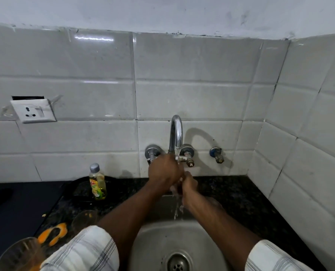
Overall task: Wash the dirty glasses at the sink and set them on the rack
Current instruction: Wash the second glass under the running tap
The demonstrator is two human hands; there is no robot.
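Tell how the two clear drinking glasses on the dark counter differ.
The nearer clear glass sits at the frame's lower left corner, the farther clear glass beside the striped sleeve, closer to the steel sink. The nearer clear glass holds orange residue at its base; the farther clear glass shows only orange specks near its rim. Both stand upright, unwashed, on the dark counter.

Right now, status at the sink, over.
Left hand at the tap, right hand under the stream, grips hidden. Near glass and far glass wait on the counter. Orange peel beside them.
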